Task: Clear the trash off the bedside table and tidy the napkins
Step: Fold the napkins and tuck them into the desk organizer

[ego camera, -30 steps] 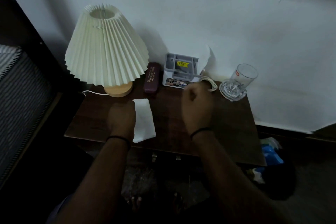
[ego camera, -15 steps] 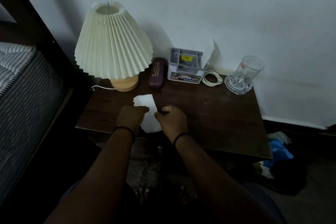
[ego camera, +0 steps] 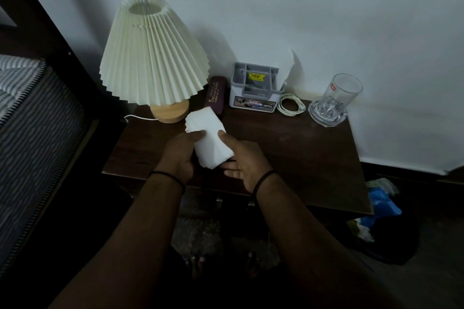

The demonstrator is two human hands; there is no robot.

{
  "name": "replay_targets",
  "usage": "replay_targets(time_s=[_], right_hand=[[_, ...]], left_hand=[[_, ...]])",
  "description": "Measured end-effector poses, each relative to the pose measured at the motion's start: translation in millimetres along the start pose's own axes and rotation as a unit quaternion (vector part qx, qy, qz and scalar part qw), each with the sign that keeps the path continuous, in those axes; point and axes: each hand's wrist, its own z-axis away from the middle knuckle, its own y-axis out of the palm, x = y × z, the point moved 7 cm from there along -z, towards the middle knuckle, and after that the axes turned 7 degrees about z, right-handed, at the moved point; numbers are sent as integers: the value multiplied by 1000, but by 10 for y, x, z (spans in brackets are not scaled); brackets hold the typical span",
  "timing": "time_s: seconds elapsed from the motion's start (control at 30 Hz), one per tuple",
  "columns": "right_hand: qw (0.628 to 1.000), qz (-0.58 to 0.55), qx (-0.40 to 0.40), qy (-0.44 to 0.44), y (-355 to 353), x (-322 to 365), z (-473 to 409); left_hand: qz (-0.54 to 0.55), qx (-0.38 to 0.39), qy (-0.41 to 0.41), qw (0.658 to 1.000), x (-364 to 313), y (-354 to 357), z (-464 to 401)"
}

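A stack of white napkins (ego camera: 208, 138) is lifted a little over the dark wooden bedside table (ego camera: 301, 155). My left hand (ego camera: 179, 155) grips the stack from its left side, thumb on top. On the other side, my right hand (ego camera: 244, 160) holds it with the thumb on top and the fingers underneath. A grey plastic holder (ego camera: 256, 90) stands at the back of the table with a white napkin (ego camera: 285, 63) sticking up behind it.
A pleated cream lamp (ego camera: 153, 57) stands at the back left, with a maroon case (ego camera: 216, 98) beside it. A coiled white cable (ego camera: 291, 108) and a glass mug (ego camera: 334, 100) lie at the back right. A dark bin with blue trash (ego camera: 381, 211) sits on the floor right. A bed (ego camera: 30, 118) is at the left.
The napkins lay flat on the table under my left hand. My right hand came back from the holder, and both hands have now gathered and raised the stack.
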Motion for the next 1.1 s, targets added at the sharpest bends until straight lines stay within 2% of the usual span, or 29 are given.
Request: replay_targets(time_s=[0.07,0.2,0.33,0.47,0.57,0.63,0.83,1.1], right_hand=[[999,-31,31,6,52,-15,28],[997,-78,11,-26,30,34,9],[996,-10,9,-85,-77,166,11],[991,67,36,-110,-210,292,72],[992,72,23,-105,-343,331,95],[995,24,0,-100,-425,341,104],[991,-71,-38,-106,-521,357,119],[987,-20,-75,-144,-632,424,143]], left_hand=[[29,31,-28,999,30,65,40],[88,84,-48,991,63,179,96],[147,121,-68,979,26,202,99],[197,109,-29,974,-54,118,72],[170,68,15,983,-94,42,65],[136,48,26,989,-95,23,59],[67,51,50,995,-74,57,59],[24,25,66,997,-73,22,57]])
